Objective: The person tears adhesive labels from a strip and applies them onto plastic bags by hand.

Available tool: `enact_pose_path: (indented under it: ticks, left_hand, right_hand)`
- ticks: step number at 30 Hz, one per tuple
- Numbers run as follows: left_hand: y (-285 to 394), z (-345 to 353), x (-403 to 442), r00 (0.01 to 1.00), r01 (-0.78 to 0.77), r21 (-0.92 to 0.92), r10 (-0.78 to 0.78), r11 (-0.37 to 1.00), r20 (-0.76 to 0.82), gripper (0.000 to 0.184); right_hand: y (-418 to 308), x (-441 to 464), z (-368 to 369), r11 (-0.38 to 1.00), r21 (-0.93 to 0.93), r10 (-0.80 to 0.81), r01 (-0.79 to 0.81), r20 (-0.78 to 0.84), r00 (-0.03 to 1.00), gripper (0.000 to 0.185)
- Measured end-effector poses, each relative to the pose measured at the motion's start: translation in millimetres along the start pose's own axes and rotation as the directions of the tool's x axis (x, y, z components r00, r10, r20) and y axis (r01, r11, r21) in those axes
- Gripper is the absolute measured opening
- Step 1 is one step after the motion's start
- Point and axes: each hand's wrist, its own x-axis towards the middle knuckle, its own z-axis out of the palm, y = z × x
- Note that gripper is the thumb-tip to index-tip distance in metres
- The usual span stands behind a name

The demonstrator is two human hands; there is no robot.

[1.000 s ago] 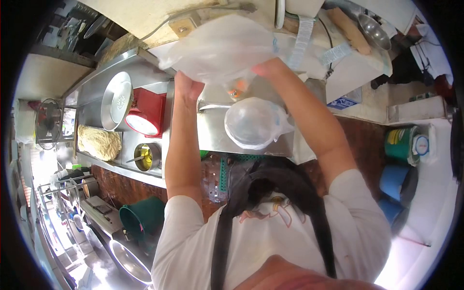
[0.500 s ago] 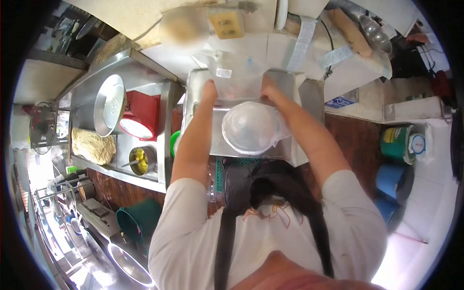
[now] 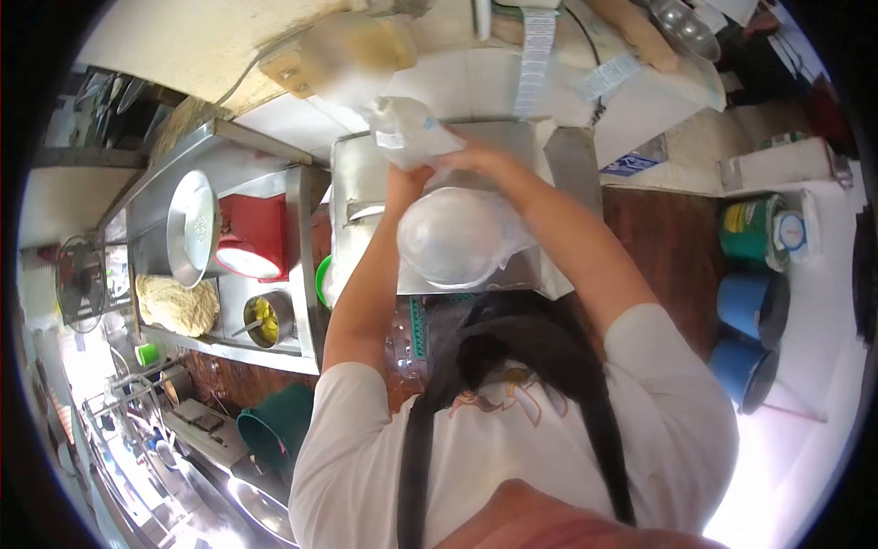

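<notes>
Filmy plastic bag [image 3: 410, 131], now narrower and crumpled

Left grip [image 3: 411, 177] partly hidden, metal bowl [image 3: 688, 29] cropped

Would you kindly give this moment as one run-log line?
Left hand, right hand: holding bunched translucent white plastic bag | Near hands: rounded white plastic bundle | Leftward: red boxy scale

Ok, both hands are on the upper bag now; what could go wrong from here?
The bunched plastic bag between the left hand and right hand could slip or tear. The rounded plastic-wrapped bundle sits near the front edge of the steel counter, so a bump might tip it off. The right forearm looks close enough to nudge it.
</notes>
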Motion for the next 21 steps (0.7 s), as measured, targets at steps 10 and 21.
enact_pose_path:
  ticks: [10, 21]
  left_hand:
    - [169, -93, -38, 0.926, 0.089, -0.178, -0.147, 0.980, -0.347, 0.028]
    - [300, 60, -123, 0.936, -0.005, -0.379, 0.138, 0.925, 0.325, 0.059]
  right_hand:
    - [83, -69, -98, 0.940, -0.340, -0.302, 0.017, -0.812, 0.499, 0.040]
    - [63, -119, -118, 0.984, -0.176, -0.081, -0.024, -0.562, 0.823, 0.036]
